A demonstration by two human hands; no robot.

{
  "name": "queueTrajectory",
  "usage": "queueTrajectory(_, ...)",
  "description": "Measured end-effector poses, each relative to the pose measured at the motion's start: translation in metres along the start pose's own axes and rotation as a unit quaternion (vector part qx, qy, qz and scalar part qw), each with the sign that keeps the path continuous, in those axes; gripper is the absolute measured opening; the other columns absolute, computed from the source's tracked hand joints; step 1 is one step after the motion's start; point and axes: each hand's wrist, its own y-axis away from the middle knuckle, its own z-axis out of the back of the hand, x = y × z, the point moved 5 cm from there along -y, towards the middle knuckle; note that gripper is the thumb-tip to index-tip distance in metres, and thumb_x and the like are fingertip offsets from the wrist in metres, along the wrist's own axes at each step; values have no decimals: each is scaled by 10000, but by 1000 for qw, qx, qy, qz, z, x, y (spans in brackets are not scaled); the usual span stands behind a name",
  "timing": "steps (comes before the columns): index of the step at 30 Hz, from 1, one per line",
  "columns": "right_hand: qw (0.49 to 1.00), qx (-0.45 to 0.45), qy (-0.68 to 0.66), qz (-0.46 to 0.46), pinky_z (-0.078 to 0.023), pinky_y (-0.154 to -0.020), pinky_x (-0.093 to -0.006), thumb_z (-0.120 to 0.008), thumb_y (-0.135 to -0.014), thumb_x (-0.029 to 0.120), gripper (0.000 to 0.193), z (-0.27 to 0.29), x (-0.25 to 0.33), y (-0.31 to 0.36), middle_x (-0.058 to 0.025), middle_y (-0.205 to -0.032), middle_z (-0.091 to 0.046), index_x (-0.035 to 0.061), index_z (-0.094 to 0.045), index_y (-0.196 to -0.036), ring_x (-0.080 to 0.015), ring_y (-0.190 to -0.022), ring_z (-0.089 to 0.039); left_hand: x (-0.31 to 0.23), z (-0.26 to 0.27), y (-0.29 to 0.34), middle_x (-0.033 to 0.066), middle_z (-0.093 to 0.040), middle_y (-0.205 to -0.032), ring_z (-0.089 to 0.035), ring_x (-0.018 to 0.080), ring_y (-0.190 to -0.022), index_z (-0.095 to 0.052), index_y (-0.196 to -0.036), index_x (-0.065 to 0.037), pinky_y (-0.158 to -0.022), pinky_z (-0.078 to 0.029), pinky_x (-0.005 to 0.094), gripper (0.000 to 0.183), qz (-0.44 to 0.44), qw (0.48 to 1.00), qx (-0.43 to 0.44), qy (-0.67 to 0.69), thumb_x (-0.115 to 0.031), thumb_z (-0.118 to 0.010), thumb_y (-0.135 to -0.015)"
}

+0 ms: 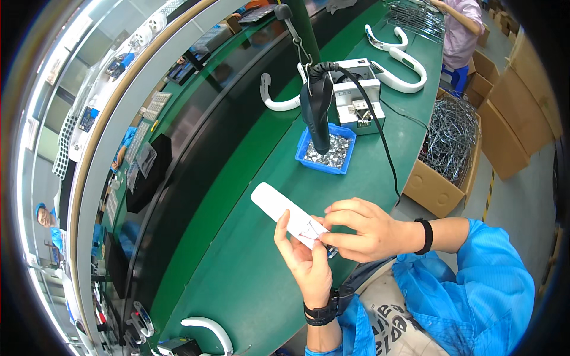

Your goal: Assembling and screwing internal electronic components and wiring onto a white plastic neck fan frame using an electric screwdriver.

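Note:
My left hand (304, 267) grips a long white plastic housing (278, 204) with a rounded far end, thumb and fingers closed along its sides. The housing slants above the green table, its near end toward me. Thin dark wires (311, 229) lie across its near part. At that near end my right hand (369, 230) has thumb and forefinger pinched together, touching the piece; what is between the fingertips is hidden. Beyond the housing stands a blue tray (301, 159) of small metal parts, with a black electric screwdriver (316, 113) hanging over it on a hook.
A grey-white machine (359, 89) stands behind the tray, its black cable running down the table (237, 255). Curved white housings (404, 74) lie at the far end, another (214, 329) at near left. Right of the table, a cardboard box (430, 193) holds tangled wires. A person (462, 29) works at the far end.

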Motion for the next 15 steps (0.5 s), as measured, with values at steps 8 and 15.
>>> queueTrajectory(8, 997, 36, -35, -53, -558, -1008, -457, -764, -769, 63, 312, -3, 9, -10, -154, -1266, -623, 34, -717, -1076, -367, -1278, -597, 1, 2, 1, 201, -633, -1267, -632, 263, -1164, -287, -1650, -72, -1068, -506, 425, 877, 13, 998, -15, 57, 91, -483, -811)
queueTrajectory(15, 997, -41, -61, -31, -556, -1030, -472, -741, -753, -6, 458, 6, 3, 7, -158, -1241, -620, 22, -699, -1209, -391, -1224, -631, -3, 10, 0, 251, -657, -1223, -678, 301, -1112, -280, -1655, -83, -1035, -540, 458, 802, -1, 997, -20, 80, 19, -506, -892)
